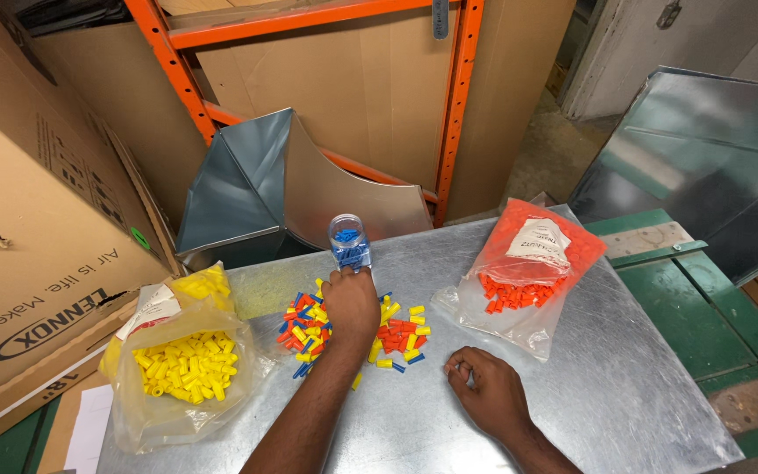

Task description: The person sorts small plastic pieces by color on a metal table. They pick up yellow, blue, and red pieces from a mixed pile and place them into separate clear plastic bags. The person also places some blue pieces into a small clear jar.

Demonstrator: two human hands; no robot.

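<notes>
A mixed heap of small plastic caps, yellow, orange and blue, is spread in the middle of a metal worktop. The left hand is laid over the far part of the heap, knuckles up, with the fingertips reaching toward a clear jar that stands just beyond it. Whether the fingers are closed on a cap or on the base of the jar cannot be told, since the back of the hand hides them. Only blue caps are seen inside the jar, and it is set right at the heap's far edge, seemingly so that little reach is needed between heap and jar.

The right hand is rested on the bare metal near the front, just right of the heap and apart from it. Its fingers are curled loosely into a narrow grip, and nothing can be made out between them; a single cap could be hidden there.

An open clear bag of yellow caps is placed at the left end of the worktop, and a clear bag of orange caps at the right end, so that each colour is kept on its own side with the unsorted heap between them. Bent sheet-metal ducting, cardboard boxes and an orange rack are seen behind.
</notes>
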